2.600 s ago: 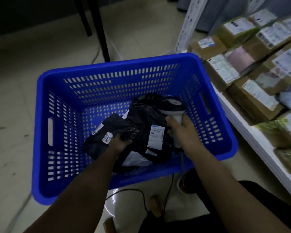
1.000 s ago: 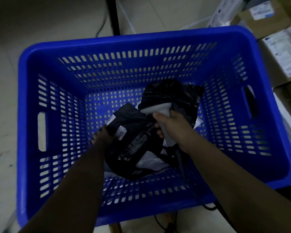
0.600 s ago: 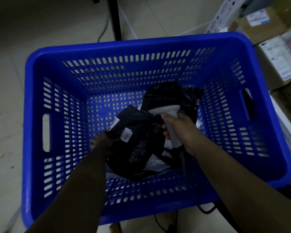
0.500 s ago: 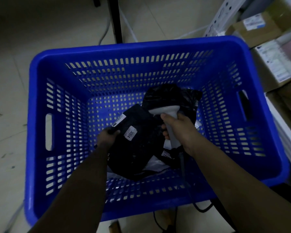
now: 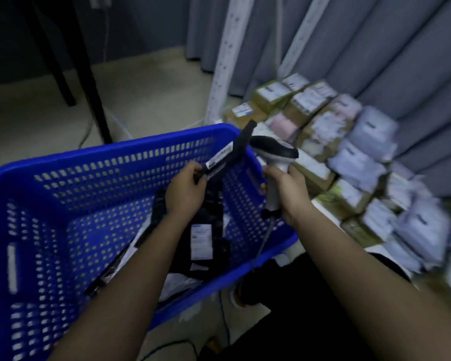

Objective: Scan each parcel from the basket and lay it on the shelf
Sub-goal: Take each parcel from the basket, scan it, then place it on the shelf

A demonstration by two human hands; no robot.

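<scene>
- Left hand [image 5: 185,190]: centre of the frame, over the basket; your fingers pinch the lower end of a black parcel.
- Parcel [image 5: 236,149]: flat black bag, held edge-on and tilted up toward the upper right, raised above the basket's far rim. A white label runs along its near face; the print is too blurred to read.
- Right hand [image 5: 288,191]: right of centre, curled round the scanner's handle.
- Scanner [image 5: 276,155]: pale handle, dark head; the head sits just beside the parcel's upper end, facing left toward it. Its cable [image 5: 264,241] hangs from the handle's base down past the basket's right rim.
- Basket [image 5: 63,162]: blue, slotted walls, filling the lower left of the frame. More black bags [image 5: 208,230] lie inside at the bottom, one showing a white label face up.
- Shelf [image 5: 326,207]: white board along the right of the frame, its front edge just beside the basket's right side. Brown boxes [image 5: 274,96] and pale bags [image 5: 370,131] with labels lie packed on it in rows.
- Upright [image 5: 225,56]: white perforated post, top centre, with a grey curtain [image 5: 388,56] behind the shelf.
- Floor [image 5: 146,95]: pale, upper left, with dark furniture legs standing on it.
</scene>
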